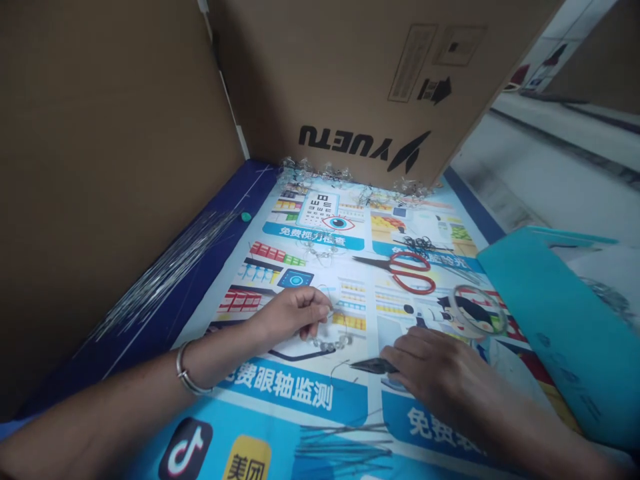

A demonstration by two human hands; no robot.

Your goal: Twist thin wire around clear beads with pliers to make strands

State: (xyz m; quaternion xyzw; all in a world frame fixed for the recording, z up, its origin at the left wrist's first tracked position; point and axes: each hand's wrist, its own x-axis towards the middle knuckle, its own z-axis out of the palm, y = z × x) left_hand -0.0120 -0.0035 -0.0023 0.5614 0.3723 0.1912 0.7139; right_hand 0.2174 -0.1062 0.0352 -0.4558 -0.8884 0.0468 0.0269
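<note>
My left hand (293, 313) is closed in a pinch on a thin wire with a short string of clear beads (331, 343) hanging below the fingers. A silver bangle sits on that wrist. My right hand (440, 373) lies fingers together over a small dark tool (373, 365), whose pointed tip sticks out to the left toward the beads. Both hands rest on a printed poster (300, 393) that covers the table.
Red-handled scissors (405, 270) lie beyond the hands. A clear round ring (480, 310) sits to the right. A bundle of thin wires (165, 267) lies at the left. Cardboard walls (350, 80) stand behind and left. A teal folder (555, 320) is at the right. Clear bead pieces (350, 177) line the back.
</note>
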